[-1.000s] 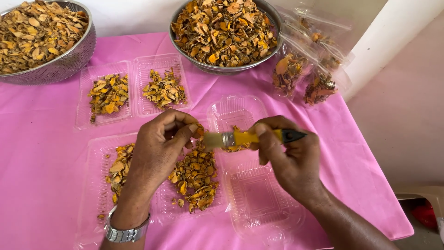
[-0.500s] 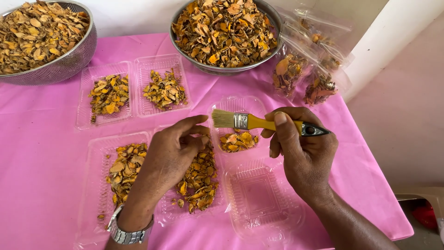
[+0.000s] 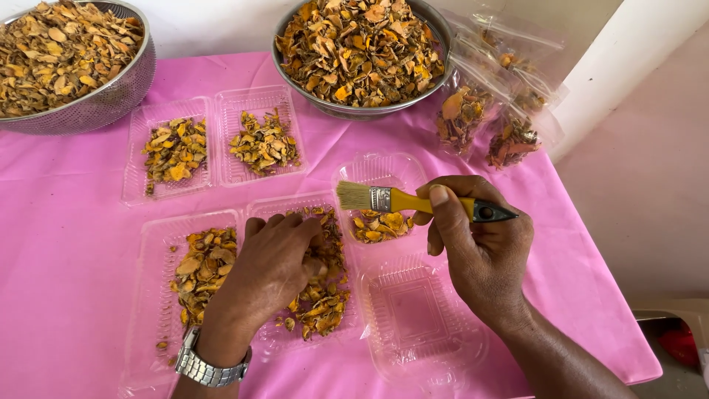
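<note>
My right hand (image 3: pixel 480 247) grips a paintbrush (image 3: pixel 413 201) with a yellow and black handle, bristles pointing left over a small clear tray (image 3: pixel 354 174) that holds a few dried orange-yellow slices (image 3: pixel 380 225). My left hand (image 3: pixel 269 270), with a metal wristwatch, reaches down into the dried slices (image 3: pixel 317 303) in a clear plastic tray (image 3: pixel 269 207), fingers curled among them. An empty clear tray (image 3: pixel 421 318) lies below my right hand.
Two metal bowls (image 3: pixel 111 96) (image 3: pixel 354 111) heaped with dried slices stand at the back of the pink-covered table (image 3: pixel 59 244). Three more filled clear trays (image 3: pixel 136 166) (image 3: pixel 225 118) (image 3: pixel 159 244) lie left and centre. Filled plastic bags (image 3: pixel 491 111) sit at the back right near the table edge.
My right hand has lifted the brush away from my left hand and holds it level. My left hand has dropped down into the slices of the tray beneath it.
</note>
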